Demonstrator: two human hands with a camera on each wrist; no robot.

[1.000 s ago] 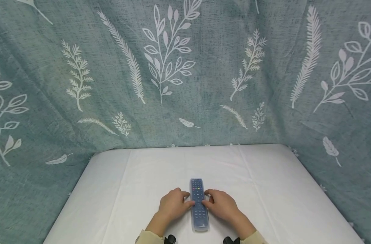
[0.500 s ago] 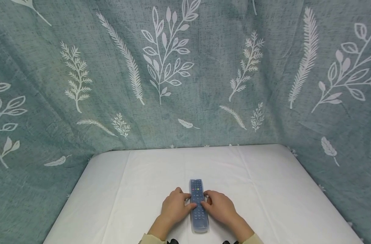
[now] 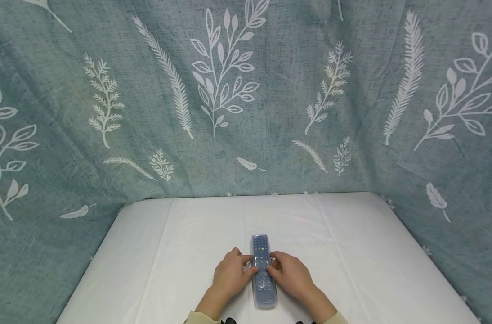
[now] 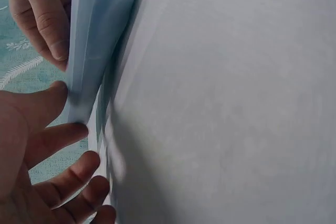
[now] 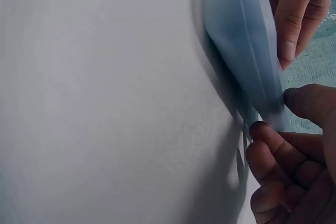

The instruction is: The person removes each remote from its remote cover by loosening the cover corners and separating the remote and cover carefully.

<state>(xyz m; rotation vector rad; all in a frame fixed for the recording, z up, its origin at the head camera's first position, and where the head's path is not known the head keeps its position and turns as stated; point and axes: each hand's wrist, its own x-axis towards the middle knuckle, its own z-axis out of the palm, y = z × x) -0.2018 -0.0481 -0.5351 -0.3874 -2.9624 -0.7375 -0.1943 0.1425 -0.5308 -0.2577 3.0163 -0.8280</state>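
Observation:
A blue-grey remote control (image 3: 263, 288) in a clear, pale cover lies lengthwise near the middle front of the table, its buttons facing up. My left hand (image 3: 231, 274) pinches its left long edge, thumb on top and index finger at the side. From the other side, my right hand (image 3: 292, 274) pinches the right edge with thumb and index finger. In the left wrist view the remote's smooth side (image 4: 100, 35) shows, with the other fingers (image 4: 73, 179) loosely bent beside it. The right wrist view shows its opposite side (image 5: 244, 40); the lower fingers there are curled.
A white cloth (image 3: 181, 252) covers the table. Behind it and along both sides hangs a green-blue curtain (image 3: 270, 148) with white leaf prints. Beige sleeves (image 3: 199, 318) and small black devices (image 3: 230, 320) at the wrists show at the bottom edge.
The remote's far end has shifted slightly upward in the head view, and a glint now shows on its buttons. Both hands keep their pinch almost in place.

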